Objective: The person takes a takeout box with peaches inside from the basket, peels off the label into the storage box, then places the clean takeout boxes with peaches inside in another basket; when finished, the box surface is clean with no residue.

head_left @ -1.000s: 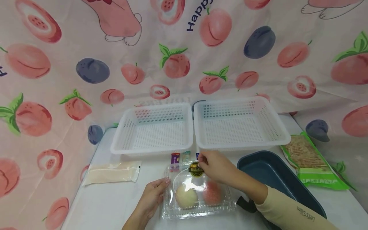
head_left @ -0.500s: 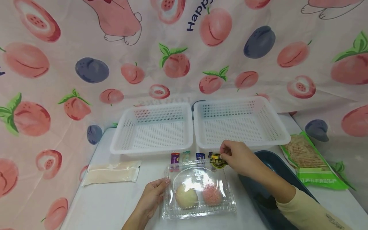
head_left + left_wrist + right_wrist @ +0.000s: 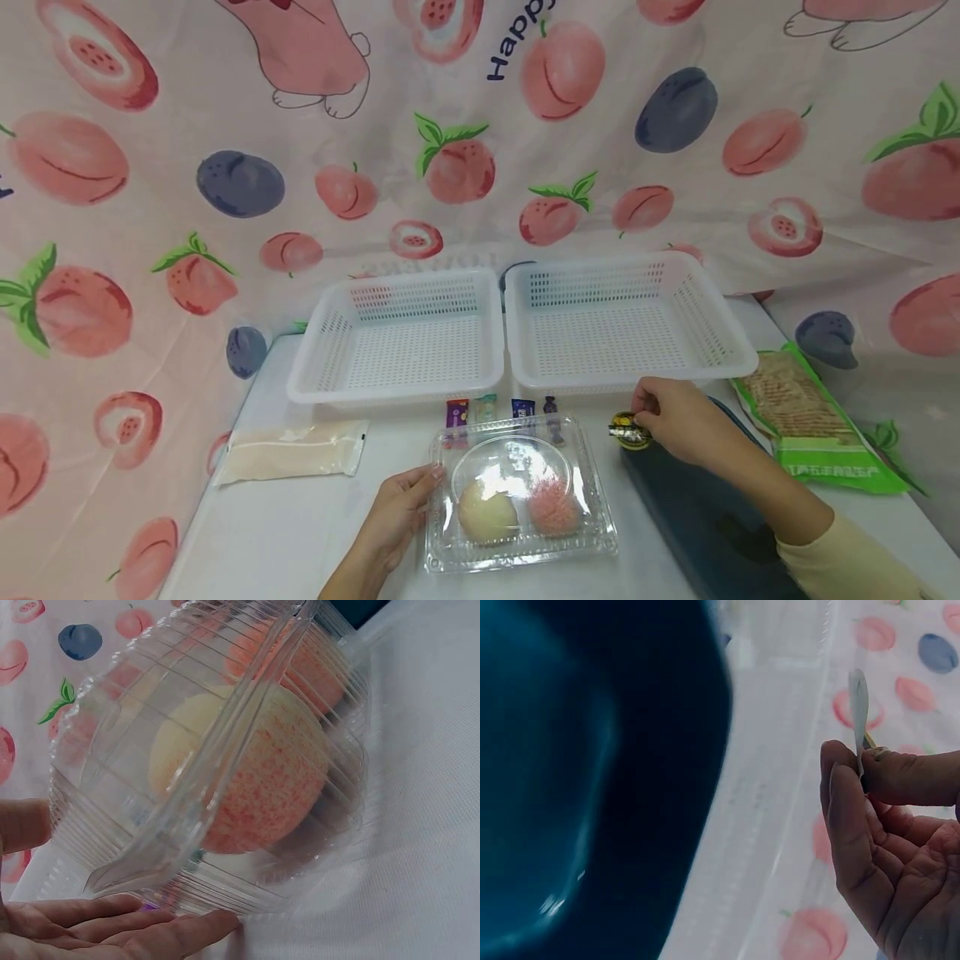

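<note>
A wrinkled cloth (image 3: pixel 360 250) printed with peaches and plums hung behind a smooth white table (image 3: pixel 262 542). Two rectangular baskets of white plastic, their walls pierced in a fine grid, stood side by side: the left basket (image 3: pixel 420 346) and the right basket (image 3: pixel 622 337). Nearer lay a dark blue tray (image 3: pixel 697 492), glossy and round-cornered, and beside it a green-edged bag (image 3: pixel 817 408) of flat, brown, ridged food. In front of the baskets, on the table, sat a clear, ribbed clamshell (image 3: pixel 517 443), closed. A flat cream packet (image 3: pixel 296 450) lay to its left. The left hand (image 3: pixel 397 508) held the clamshell's left edge between thumb and fingers. The right hand (image 3: pixel 678 421) pinched a sticker near the tray's far corner. Inside the clamshell rested a yellow fruit (image 3: pixel 487 510) (speckled red on one side) and a pink-red fruit (image 3: pixel 555 507). The sticker (image 3: pixel 628 431) was thin, black and gold, pale-backed. Small wrapped sweets (image 3: pixel 522 407) lined the clamshell's far edge, some seen through its lid.
</note>
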Available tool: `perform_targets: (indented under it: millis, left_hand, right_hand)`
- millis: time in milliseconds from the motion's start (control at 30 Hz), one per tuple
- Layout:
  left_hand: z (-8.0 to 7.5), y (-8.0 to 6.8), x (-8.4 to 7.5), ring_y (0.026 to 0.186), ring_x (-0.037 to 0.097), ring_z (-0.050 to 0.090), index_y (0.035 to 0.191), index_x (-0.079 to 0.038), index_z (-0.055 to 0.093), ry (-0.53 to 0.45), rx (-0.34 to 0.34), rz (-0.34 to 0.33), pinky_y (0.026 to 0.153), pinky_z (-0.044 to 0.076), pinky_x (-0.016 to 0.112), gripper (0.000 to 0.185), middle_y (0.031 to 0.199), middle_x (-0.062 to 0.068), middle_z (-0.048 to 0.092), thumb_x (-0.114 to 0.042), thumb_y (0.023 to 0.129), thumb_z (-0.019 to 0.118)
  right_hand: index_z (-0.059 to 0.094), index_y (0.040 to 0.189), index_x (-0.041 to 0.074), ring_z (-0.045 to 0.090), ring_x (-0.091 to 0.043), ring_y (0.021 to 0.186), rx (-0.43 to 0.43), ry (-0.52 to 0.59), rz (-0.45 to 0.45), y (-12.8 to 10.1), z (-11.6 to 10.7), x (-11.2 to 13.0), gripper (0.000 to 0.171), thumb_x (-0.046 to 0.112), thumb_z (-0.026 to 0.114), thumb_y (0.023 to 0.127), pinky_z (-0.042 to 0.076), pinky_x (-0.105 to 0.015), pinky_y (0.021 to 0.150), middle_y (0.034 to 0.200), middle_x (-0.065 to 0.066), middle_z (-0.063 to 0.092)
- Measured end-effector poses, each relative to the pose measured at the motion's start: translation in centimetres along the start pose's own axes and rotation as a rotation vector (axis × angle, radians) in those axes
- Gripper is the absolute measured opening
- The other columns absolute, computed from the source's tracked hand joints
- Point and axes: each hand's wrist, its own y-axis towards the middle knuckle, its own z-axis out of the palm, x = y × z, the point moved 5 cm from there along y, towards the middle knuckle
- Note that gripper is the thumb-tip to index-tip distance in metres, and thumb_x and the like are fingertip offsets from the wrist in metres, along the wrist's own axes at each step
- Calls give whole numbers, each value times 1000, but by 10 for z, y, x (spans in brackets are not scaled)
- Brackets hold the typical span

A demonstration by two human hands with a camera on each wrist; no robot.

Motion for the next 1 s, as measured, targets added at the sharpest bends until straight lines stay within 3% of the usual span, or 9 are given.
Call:
perform_targets:
  millis: [433, 1000]
  left_hand:
    - [1, -2, -3, 120, 22, 68, 142, 20, 47, 13, 5, 18, 94, 63, 33, 59, 149, 34, 52, -28, 109, 57]
    - [1, -1, -1, 136, 40, 58, 143, 20, 45, 13, 12, 25, 98, 62, 36, 62, 154, 36, 45, -30, 108, 58]
  right_hand:
    - [61, 86, 6, 53, -18, 67, 13, -117, 44, -8, 2, -42, 12, 0, 69, 93, 45, -32, 56, 77, -3, 60]
    - [58, 81, 8, 51, -17, 62, 119, -154, 114, -3, 43, -84, 17, -3, 60, 93, 42, -31, 54, 71, -2, 55]
